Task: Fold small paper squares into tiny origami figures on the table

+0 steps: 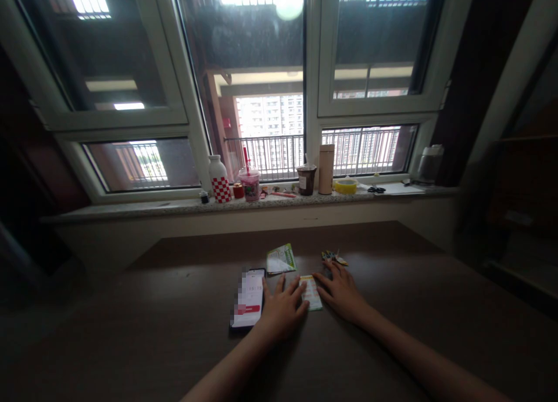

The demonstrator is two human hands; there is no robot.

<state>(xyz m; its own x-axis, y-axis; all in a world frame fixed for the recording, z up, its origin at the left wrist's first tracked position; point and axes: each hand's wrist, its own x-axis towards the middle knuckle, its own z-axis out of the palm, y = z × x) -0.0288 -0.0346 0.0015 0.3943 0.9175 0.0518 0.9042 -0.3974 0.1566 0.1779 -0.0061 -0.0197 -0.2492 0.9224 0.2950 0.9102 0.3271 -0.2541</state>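
Observation:
Fingers spread, my left hand (284,310) lies over the table between a phone and a small printed paper packet (311,293). Its right-side fingers reach the packet's left edge. My right hand (342,290) is also spread, its thumb side at the packet's right edge. The phone (250,300) lies face up with a lit screen showing a red bar. Behind my left hand rests a green and white packet (281,259). Just beyond my right fingertips sits a small dark and yellow crumpled item (335,257), its kind unclear.
The brown table (131,320) ends before a windowsill (183,208). On the sill stand a checkered bottle (220,180), a pink cup with a straw (250,184), a dark drink cup (306,180), a tan flask (325,169), yellow tape (346,186) and scissors (376,190).

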